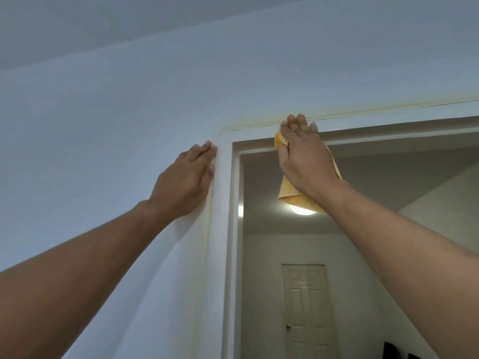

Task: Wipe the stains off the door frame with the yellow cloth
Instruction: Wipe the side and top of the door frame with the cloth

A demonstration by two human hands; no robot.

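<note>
A white door frame [223,203] runs up the middle and across the top right. My right hand [303,156] presses the yellow cloth [287,193] flat against the frame's top rail near the left corner; the cloth hangs down below my palm. My left hand [185,177] lies flat on the pale wall, fingertips touching the frame's left upright near the corner, holding nothing. A faint yellowish stain line follows the frame's outer edge along the top and down the left side.
Pale blue wall [103,125] fills the left and top. Through the doorway are a lit ceiling lamp [300,209], partly behind the cloth, and a closed white panel door [308,307] at the far end. Dark objects sit at the bottom right.
</note>
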